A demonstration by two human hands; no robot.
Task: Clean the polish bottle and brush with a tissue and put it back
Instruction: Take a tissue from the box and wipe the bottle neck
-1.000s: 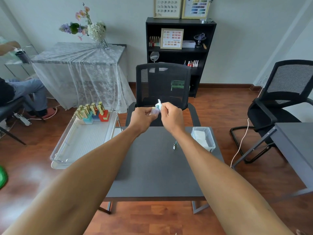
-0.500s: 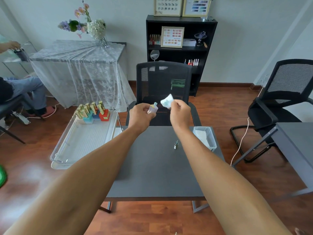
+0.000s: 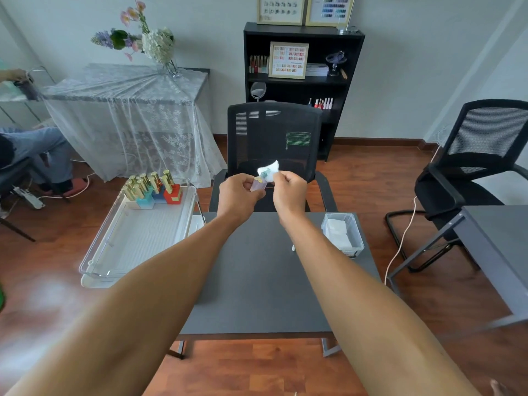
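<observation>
Head view shows a dark grey surface [image 3: 257, 281] in the middle, and two arms reach over it to its far edge. On the left, beside the surface, stands a clear tray [image 3: 137, 247]; at its far end polish bottles with gold caps [image 3: 151, 185] stand in a group, about ten of them, though I cannot count them exactly. On the right of the surface is one clear box [image 3: 343, 234] with white tissues inside. One small thing [image 3: 293, 248] lies on the surface near this box, mostly hidden by the right forearm; probably it is the brush, but I cannot tell.

Half a second ago the two hands were apart, now they have come together again. The left hand [image 3: 238, 195] has its fingers closed around one small pinkish bottle [image 3: 258, 184], held up above the far edge. The right hand [image 3: 290, 191] pinches one white tissue [image 3: 268, 170] with closed fingers and presses it on the bottle neck. The tissue shows a blue-green stain, so I judge the neck wiping continues, and the return to the tray is not yet done.
</observation>
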